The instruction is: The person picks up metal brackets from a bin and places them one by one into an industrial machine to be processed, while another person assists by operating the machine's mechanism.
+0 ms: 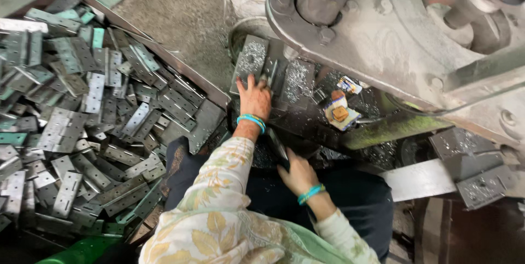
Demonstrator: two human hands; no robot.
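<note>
Clearly, your left hand (255, 97) pressed flat on the hinge plate (273, 72) under the press (394, 39) to steady it, while your right hand (298, 173) gripped another dark plate (278, 149) on your lap, kept ready.

Dull grey hinge plates (82, 122), a few tinted teal-green, heaped in a dark metal tray (210, 97). Turquoise bead bangles on left wrist (252, 122) and right wrist (311, 193). Cream sleeves (219, 187) printed with yellow-green leaves and pale florals. Dark navy trousers (355, 198). Grimy grey-beige press machine (394, 39) with silvery shavings glinting on black metal blocks (298, 80). Small orange-brown block on a pale blue-edged packet (340, 114). Bright green bottle (82, 251) at bottom.
</note>
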